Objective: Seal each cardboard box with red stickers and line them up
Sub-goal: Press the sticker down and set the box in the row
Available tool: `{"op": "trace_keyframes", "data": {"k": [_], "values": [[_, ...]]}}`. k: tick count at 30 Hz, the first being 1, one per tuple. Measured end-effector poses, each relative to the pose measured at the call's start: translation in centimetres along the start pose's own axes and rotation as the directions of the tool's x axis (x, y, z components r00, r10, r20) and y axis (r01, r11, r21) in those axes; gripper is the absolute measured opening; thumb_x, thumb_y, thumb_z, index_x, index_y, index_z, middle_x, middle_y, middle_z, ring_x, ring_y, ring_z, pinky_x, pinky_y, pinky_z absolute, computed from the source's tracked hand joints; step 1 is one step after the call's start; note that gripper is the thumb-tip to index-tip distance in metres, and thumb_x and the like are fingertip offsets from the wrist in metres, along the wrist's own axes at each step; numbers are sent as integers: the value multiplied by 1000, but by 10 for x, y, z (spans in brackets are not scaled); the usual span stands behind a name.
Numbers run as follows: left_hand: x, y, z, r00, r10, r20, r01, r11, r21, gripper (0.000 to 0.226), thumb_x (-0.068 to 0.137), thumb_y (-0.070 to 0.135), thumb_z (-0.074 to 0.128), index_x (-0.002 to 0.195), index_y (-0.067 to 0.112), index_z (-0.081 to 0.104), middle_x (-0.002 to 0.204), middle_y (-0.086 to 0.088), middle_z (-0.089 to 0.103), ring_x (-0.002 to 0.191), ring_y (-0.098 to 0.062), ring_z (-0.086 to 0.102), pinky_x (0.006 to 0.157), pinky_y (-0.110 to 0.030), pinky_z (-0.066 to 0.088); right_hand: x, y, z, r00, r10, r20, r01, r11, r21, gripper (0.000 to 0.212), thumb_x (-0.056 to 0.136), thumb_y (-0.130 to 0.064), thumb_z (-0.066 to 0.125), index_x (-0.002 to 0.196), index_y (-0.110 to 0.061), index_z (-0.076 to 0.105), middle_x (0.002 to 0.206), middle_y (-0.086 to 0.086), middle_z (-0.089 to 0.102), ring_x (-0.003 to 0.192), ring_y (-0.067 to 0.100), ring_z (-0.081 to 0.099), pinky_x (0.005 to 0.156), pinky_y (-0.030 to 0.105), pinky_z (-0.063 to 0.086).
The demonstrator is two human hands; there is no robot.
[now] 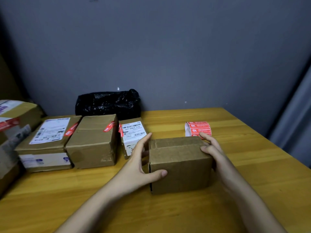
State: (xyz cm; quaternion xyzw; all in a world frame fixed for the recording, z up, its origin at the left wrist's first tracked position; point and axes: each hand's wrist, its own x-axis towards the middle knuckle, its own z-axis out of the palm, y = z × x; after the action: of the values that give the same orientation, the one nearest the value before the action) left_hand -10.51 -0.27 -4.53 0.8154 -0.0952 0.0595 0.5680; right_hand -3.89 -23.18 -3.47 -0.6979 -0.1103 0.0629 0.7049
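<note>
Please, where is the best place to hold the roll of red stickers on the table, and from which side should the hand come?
Probably from above and the near side, by its curved outer face. The roll of red stickers lies on its side on the yellow wooden table, behind the plain brown cardboard box; the right hand is nearest.

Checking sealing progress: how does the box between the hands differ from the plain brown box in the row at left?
The held box shows no red sticker; the row box has one over its top right edge. The held box sits apart, gripped by the left hand and right hand; the row box stands against its neighbours, untouched. Both are plain brown cardboard.
</note>
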Motion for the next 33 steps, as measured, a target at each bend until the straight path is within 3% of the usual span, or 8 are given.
{"op": "trace_keyframes", "data": {"k": [4, 7, 13, 18, 21, 24, 28, 33], "values": [[0, 6, -8, 999, 36, 30, -39, 996, 80, 99, 66, 57, 76, 142, 52, 13, 144, 33, 23, 130, 18, 26, 107, -12, 29, 14, 0, -7, 997, 74, -29, -75, 997, -36, 37, 77, -37, 63, 113, -44, 60, 120, -15, 57, 102, 5, 56, 84, 27, 43], [3, 25, -15, 995, 100, -18, -96, 985, 145, 78, 72, 69, 53, 139, 55, 17, 144, 35, 20, 132, 20, 20, 99, -2, 25, 25, -3, -15, 993, 32, -116, -37, 998, -42, 17, 93, -37, 52, 106, -39, 63, 120, -9, 61, 106, 5, 57, 88, 29, 44], [54, 70, -24, 970, 217, -107, -188, 954, 234, 30, 95, 35, 49, 124, 28, 56, 121, 13, 51, 108, 14, 47, 85, 1, 34, 74, -8, -40, 962, -90, -258, 1, 945, -327, 26, 95, -17, 57, 120, -13, 59, 121, 4, 60, 100, 11, 57, 75, 20, 43], [126, 76, -15, 999, 24, 29, -31, 965, 261, 22, 96, 25, 52, 112, 16, 63, 97, 14, 61, 97, -9, 59, 72, -12, 43, 138, 27, -71, 933, 94, -348, -303, 728, -615, 65, 79, -33, 74, 133, -15, 44, 137, 12, 48, 125, 28, 47, 105, 45, 39], [158, 66, -3, 980, -123, 158, 64, 941, 333, 24, 96, 24, 50, 114, 11, 60, 106, 9, 60, 95, -15, 60, 69, -16, 47, 153, 38, -77, 916, 202, -347, -389, 655, -648, 80, 66, -41, 82, 132, -17, 43, 138, 11, 47, 127, 31, 45, 106, 48, 38], [182, 51, 8, 934, -262, 244, 124, 875, 467, 29, 96, 26, 50, 119, 11, 58, 118, 1, 60, 100, -19, 60, 81, -32, 49, 155, 41, -76, 925, 234, -300, -376, 684, -625, 58, 64, -39, 84, 110, -23, 51, 129, 9, 54, 122, 30, 48, 105, 48, 39], [201, 37, 19, 860, -397, 321, 192, 834, 518, 33, 97, 21, 49, 129, 11, 51, 109, 0, 56, 97, -16, 56, 76, -25, 49, 155, 46, -76, 947, 193, -256, -304, 796, -523, 26, 69, -34, 81, 84, -30, 60, 113, 1, 66, 111, 25, 58, 103, 45, 42], [214, 27, 21, 820, -466, 332, 255, 817, 517, 31, 96, 20, 50, 125, 12, 54, 100, 1, 55, 88, -12, 55, 72, -20, 48, 154, 37, -63, 980, 68, -189, -119, 953, -277, 22, 86, -9, 68, 107, -14, 65, 109, 7, 67, 93, 17, 61, 77, 16, 48]]}}
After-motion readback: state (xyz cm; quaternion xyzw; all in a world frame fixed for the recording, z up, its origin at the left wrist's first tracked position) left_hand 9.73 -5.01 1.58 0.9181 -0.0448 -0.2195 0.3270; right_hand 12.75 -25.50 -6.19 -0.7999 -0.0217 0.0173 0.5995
